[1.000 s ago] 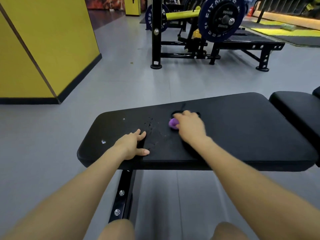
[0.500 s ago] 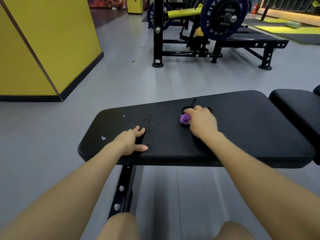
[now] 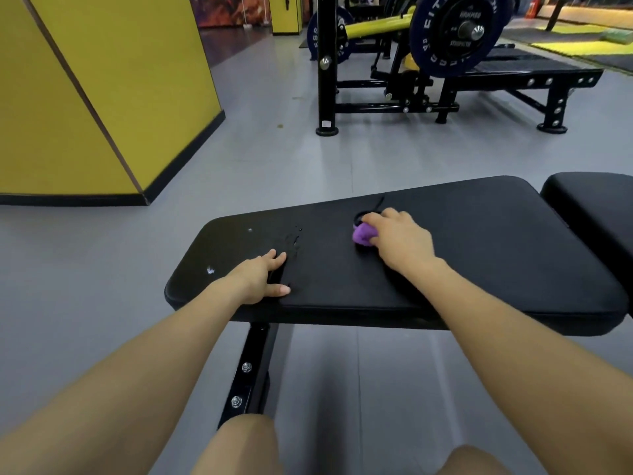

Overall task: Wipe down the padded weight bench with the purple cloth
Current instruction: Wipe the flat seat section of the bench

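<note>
Wiping the bench pad, cloth bunched under the right hand.

Right hand [image 3: 400,240] has its fingers curled over a small wad of purple cloth [image 3: 363,234], pressing it onto the black bench pad [image 3: 479,262] a little past the pad's middle, toward the far edge. Left hand [image 3: 262,277] lies flat on the pad near the front-left corner, fingers straight, thumb out, holding nothing; it looks like a brace. Droplets or a wet patch [image 3: 295,240] sit between the two hands, and a pale scuff [image 3: 210,270] shows near the left end. To do this well, I judge: spread the cloth wider for more contact, keep even downward pressure, work in overlapping passes toward the wet patch, then lift the bracing hand and wipe its spot too.
</note>
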Tool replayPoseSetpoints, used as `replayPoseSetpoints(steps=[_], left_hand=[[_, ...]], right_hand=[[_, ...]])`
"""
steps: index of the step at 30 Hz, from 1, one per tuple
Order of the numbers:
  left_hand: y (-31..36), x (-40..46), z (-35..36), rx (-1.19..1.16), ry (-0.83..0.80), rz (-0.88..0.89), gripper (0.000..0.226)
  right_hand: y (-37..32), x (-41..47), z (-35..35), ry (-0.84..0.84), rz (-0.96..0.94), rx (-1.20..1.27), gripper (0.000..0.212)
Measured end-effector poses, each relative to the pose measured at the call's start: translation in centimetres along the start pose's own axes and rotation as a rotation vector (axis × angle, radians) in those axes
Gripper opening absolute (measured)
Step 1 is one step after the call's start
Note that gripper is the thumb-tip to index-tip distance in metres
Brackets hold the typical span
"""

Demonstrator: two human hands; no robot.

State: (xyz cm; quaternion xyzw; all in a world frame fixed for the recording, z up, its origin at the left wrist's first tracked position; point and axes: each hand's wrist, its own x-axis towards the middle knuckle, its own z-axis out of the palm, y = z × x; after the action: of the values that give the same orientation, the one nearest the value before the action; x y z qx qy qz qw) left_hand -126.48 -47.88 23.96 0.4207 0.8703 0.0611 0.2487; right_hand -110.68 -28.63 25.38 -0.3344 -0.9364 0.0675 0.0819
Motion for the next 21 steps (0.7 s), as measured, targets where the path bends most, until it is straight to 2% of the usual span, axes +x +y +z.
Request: replayPoseSetpoints(steps=[2, 4, 7, 10, 12, 16, 21], left_hand=[[-0.1, 0.1, 0.0, -0.004, 0.006, -0.003, 0.075], [-0.1, 0.3, -0.3, -0.005, 0.005, -0.018, 0.075], [0.0, 0.5, -0.4, 0.011, -0.003, -0.036, 0.076], [0.0, 0.3, -0.2, -0.002, -0.005, -0.051, 0.077], [0.0, 0.2, -0.4, -0.003, -0.013, -0.052, 0.077], [-0.2, 0.2, -0.5, -0.014, -0.018, -0.032, 0.077], [-0.7, 0.4, -0.7, 0.074, 0.025, 0.011, 0.077]], right_hand=[[-0.6, 0.3, 0.4, 0.042, 0.023, -0.025, 0.039], [-3.1, -0.1, 1.4, 0.046, -0.056, 0.008, 0.038], [-7.0, -1.6, 2.9, -0.023, -0.258, 0.077, 0.040], [-6.4, -0.9, 2.4, -0.111, -0.353, 0.087, 0.041], [-4.2, 0.4, 1.4, -0.145, -0.324, 0.090, 0.041], [0.0, 2.4, 0.3, -0.031, -0.114, 0.048, 0.038], [-2.4, 1.8, 1.4, 0.077, 0.024, 0.000, 0.038]])
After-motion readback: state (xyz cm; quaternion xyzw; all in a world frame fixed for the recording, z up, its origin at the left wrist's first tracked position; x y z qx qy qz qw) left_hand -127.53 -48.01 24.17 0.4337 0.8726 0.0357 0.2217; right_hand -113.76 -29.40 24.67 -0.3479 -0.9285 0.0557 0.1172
